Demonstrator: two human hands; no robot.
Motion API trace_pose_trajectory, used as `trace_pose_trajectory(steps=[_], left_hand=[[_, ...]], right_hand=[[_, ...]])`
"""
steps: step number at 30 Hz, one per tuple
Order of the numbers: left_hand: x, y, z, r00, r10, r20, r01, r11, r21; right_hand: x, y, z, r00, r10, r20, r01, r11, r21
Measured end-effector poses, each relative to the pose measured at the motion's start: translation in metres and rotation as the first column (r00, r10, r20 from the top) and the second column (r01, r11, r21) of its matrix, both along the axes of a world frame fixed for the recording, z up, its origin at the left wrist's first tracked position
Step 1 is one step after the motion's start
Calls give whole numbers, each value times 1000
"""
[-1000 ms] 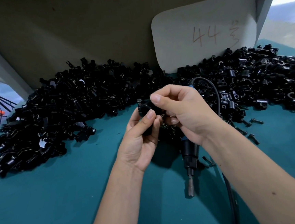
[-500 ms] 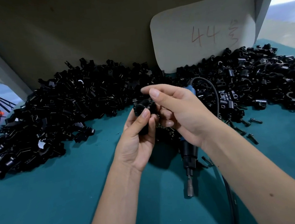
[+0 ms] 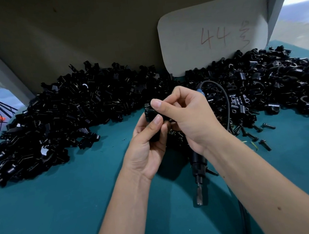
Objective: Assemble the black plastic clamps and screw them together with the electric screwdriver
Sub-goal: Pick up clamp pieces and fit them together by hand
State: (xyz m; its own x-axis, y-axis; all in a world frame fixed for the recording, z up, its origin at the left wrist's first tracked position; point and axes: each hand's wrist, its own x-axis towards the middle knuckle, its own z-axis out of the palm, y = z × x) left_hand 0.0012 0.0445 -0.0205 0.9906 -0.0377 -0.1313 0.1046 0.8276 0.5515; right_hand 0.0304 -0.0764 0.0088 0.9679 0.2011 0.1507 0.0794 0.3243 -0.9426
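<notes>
My left hand point(image 3: 148, 145) and right hand point(image 3: 185, 114) both pinch one black clamp point(image 3: 149, 113) between them. I should line the halves up straight. The screwdriver point(image 3: 198, 167) lies under my right wrist, screws point(image 3: 264, 143) beyond.

Dim, soft indoor light; daylight glares at the right edge. Arms shadow the desk point(image 3: 46, 210). Wide-angle bending, blurred corners.

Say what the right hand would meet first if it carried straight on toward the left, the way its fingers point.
Probably the black clamp that the right hand already pinches with the left hand; beyond lies the clamp pile, though depth is unclear.
</notes>
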Motion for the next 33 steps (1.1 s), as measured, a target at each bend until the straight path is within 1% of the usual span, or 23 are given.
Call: trace_pose_trajectory(steps=[2, 4, 6, 9, 10, 11, 14, 15, 18, 20, 24, 26, 29, 33], left_hand=[[1, 0, 0, 1000, 22, -18, -22, 1000, -12], [1, 3, 1, 999, 36, -17, -36, 999, -17], [0, 4, 2, 999, 33, -10, -33, 999, -11], [0, 1, 1, 1000, 24, -13, -24, 1000, -20], [0, 0, 0, 999, 28, -19, -29, 999, -26], [1, 0, -1, 999, 31, -24, -32, 999, -26], [2, 4, -2, 999, 35, -14, -35, 999, -30], [2, 5, -1, 999, 35, -12, -35, 999, -31], [0, 3, 0, 1000, 10, 17, -9, 999, -40], [1, 1, -1, 1000, 11, 0, -11, 999, -35], [2, 4, -2, 998, 50, -29, -50, 998, -25], [1, 3, -1, 998, 53, -16, -53, 998, -38], [1, 0, -2, 999, 42, -22, -42, 999, -20], [3, 4, -4, 997, 70, -34, -71, 997, -20]], right_hand=[[0, 0, -1, 999, 33, 24, -32, 999, -6], [1, -4, 2, 995, 88, 50, -86, 995, -48], [1, -4, 3, 995, 77, 67, -73, 996, -56], [-1, 1, 1, 999, 11, 39, -11, 1000, 18], [0, 2, -1, 999, -8, 36, 7, 1000, 19], [0, 2, -2, 999, -6, 39, 5, 1000, 16], [0, -1, 0, 995, 75, 68, -73, 997, -33], [0, -2, 1, 994, 74, 75, -71, 996, -48], [0, 1, 0, 999, -14, 49, 15, 1000, -2], [-1, 3, -3, 997, -57, 57, 57, 998, 4], [-1, -1, 1, 996, 51, 72, -52, 999, 13], [-1, 1, 1, 998, 24, 57, -25, 1000, 10], [-1, 6, -5, 996, -71, 52, 71, 997, 4], [-2, 5, -4, 998, 42, 48, -44, 998, 35]])
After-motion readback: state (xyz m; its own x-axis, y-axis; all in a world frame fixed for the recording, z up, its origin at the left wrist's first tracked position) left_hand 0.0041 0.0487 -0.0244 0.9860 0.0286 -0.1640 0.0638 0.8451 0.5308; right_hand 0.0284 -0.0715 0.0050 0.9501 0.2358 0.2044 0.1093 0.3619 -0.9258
